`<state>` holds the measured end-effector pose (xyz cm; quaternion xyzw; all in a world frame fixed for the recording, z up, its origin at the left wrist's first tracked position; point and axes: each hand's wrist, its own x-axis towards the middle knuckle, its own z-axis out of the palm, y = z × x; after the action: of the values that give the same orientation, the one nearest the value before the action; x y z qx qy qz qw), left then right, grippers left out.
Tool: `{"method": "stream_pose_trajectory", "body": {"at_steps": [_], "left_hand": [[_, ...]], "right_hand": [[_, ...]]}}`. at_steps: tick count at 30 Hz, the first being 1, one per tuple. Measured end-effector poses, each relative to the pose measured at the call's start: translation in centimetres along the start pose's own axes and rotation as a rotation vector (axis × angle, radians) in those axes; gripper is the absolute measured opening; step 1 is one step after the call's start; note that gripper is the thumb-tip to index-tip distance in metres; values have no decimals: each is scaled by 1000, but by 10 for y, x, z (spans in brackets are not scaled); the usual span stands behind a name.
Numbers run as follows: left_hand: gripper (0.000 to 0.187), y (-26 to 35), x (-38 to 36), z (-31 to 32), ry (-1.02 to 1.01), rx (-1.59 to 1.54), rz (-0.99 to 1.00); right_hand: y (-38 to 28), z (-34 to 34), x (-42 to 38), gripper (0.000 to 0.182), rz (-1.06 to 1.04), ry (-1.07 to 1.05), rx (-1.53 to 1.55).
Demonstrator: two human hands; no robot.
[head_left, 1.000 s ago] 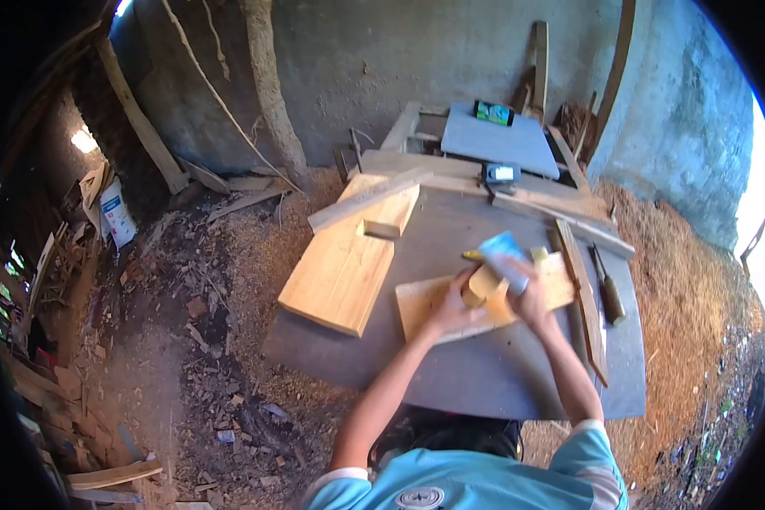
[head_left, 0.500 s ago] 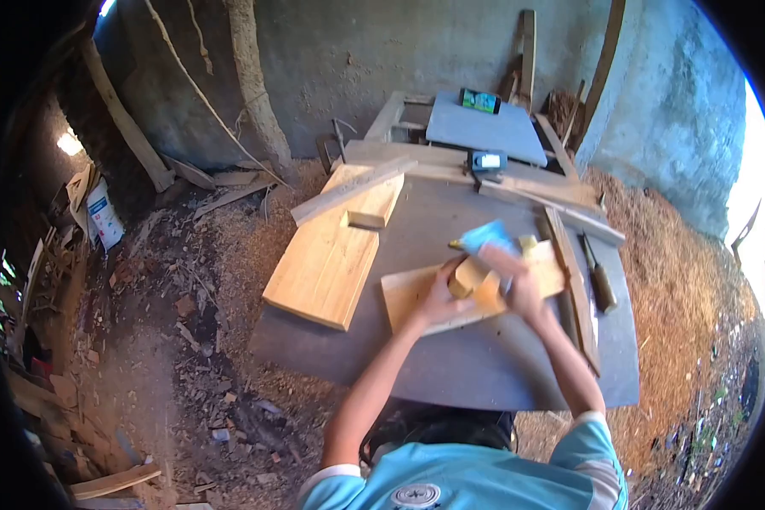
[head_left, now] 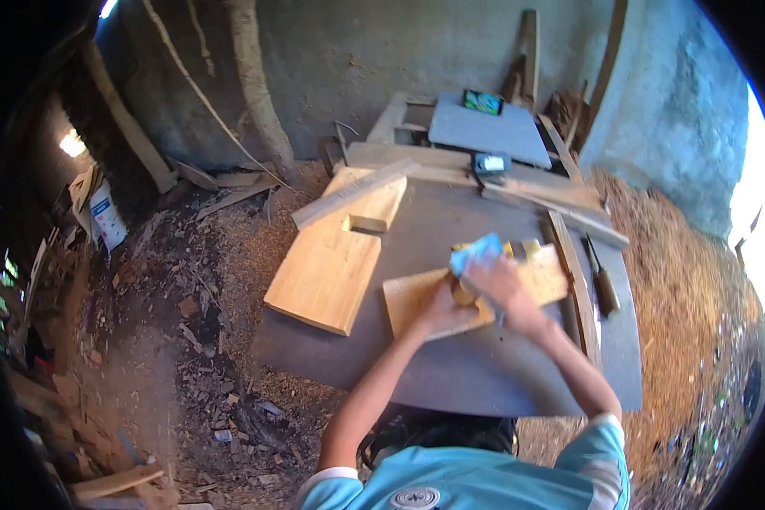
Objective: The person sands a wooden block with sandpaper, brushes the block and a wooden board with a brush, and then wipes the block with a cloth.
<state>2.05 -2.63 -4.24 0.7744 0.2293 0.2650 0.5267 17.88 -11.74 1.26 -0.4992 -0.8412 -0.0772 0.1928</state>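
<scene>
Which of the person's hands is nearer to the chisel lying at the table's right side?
Right. The right hand, holding a blue cloth, is closer to the chisel; the left hand lies farther left.

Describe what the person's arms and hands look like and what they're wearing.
Both arms are bare from the short sleeves down. The left hand and right hand wear no gloves. The shirt is light blue, with pale bands at the sleeve cuffs and a round emblem near the collar.

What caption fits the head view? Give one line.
Left hand steadies a small wood block while right hand rubs it with blue sandpaper.
</scene>
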Motion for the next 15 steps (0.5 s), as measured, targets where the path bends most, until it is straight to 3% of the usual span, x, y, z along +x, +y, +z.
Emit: {"method": "stream_pose_trajectory", "body": {"at_steps": [2,5,7,8,9,11,13,14,15], "left_hand": [[70,-1,1,-2,-76,121,-47],[79,-8,8,0,-9,-239,41],[78,-6,5,4,9,-263,90],[73,-8,4,11,199,-129,220],[72,-12,5,9,189,35,216],[72,1,4,2,113,1,47],[71,1,9,6,163,-158,149],[69,-9,10,11,193,-268,266],[71,-17,6,14,161,-145,189]], "right_hand": [[-9,-6,7,73,-153,-93,133],[38,6,9,65,202,115,145],[16,10,2,60,193,107,9],[2,3,4,58,114,48,56],[-9,-6,4,58,24,9,127],[22,7,3,58,23,110,183],[23,5,10,59,248,209,179],[13,3,4,60,167,156,181],[5,0,3,61,66,117,173]]}}
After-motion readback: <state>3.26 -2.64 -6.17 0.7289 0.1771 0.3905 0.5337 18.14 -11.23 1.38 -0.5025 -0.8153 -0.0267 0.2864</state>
